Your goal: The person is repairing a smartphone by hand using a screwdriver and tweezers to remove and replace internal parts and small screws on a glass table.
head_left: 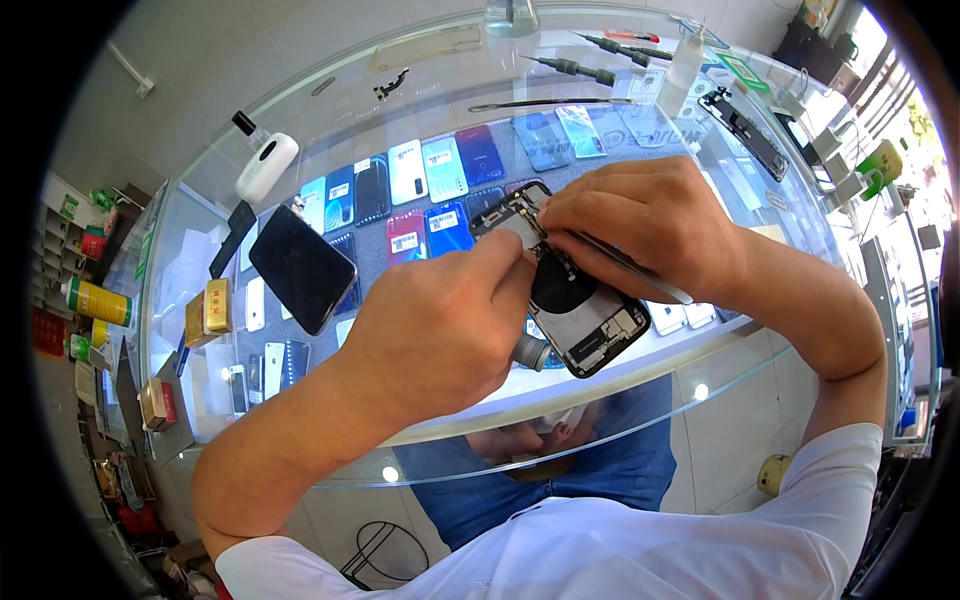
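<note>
An opened phone [605, 325] lies tilted over the glass counter, its inner parts and a round black pad showing. Over its left edge my left hand [440, 325] is closed, fingertips at the middle of the phone. From beneath that hand sticks out the end of a grey ribbed cylinder [532, 352]; the rest is hidden in the grip. My right hand [645, 225] is pinched around metal tweezers [640, 268], and its fingertips reach the phone's upper part. The tweezers' tips are hidden by the fingers.
A dark phone screen [303, 268] and a white oval device [267, 167] rest to the left. Screwdrivers [570, 69], a metal pry tool [550, 103], a clear bottle [683, 72] and a phone part [745, 135] lie at the back. Several phones sit under the glass.
</note>
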`<state>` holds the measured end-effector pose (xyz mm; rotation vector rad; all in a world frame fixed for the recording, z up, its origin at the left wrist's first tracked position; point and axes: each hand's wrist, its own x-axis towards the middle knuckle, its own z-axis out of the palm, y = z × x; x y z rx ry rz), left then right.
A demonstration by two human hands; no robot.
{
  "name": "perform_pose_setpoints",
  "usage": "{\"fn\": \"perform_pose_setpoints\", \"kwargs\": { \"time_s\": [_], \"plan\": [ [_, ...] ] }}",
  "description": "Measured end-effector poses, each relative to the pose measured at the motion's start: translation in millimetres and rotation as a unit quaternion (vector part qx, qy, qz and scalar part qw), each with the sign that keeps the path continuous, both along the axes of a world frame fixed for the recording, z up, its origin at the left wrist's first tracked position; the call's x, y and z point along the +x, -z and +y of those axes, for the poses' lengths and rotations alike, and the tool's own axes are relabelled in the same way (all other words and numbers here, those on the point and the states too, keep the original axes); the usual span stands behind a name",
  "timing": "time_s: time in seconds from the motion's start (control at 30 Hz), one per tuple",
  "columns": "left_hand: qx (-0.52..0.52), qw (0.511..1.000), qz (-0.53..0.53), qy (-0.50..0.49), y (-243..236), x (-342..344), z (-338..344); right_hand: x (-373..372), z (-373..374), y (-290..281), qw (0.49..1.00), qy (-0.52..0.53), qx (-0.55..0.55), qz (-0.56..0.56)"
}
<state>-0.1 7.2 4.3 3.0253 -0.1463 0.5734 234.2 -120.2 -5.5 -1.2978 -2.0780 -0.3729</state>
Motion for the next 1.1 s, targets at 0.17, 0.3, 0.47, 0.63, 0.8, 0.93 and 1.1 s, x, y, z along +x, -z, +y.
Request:
{"fn": "perform_pose_setpoints", "kwargs": {
  "time_s": [0.17,0.3,0.47,0.63,0.8,0.93,1.1],
  "plan": [
    [0.001,1.0,-0.001,0.003,-0.1,-0.1,-0.1,2.3,-0.5,-1.2,1.0,-0.01,-0.006,0.006],
    [0.002,1.0,-0.004,0.003,1.0,0.2,0.1,2.6,0.0,-1.4,1.0,-0.014,-0.009,0.018],
    [0.005,1.0,-0.006,0.003,1.3,1.0,-0.8,1.5,-1.5,-4.7,1.0,-0.005,-0.017,0.012],
    [0.003,1.0,-0.006,0.004,2.4,1.3,0.4,-3.4,-5.7,-10.4,0.997,0.0,-0.051,-0.062],
    [0.009,1.0,-0.003,-0.005,0.6,1.3,-2.1,-9.0,-10.6,-11.0,0.988,0.021,-0.056,-0.145],
    [0.01,1.0,-0.005,-0.006,0.4,2.2,-1.1,-6.7,-9.5,-11.6,0.991,0.017,-0.057,-0.124],
    [0.013,1.0,-0.012,-0.007,3.4,-0.5,-0.3,3.0,-12.7,-19.1,0.997,0.001,-0.059,-0.044]
  ]
}}
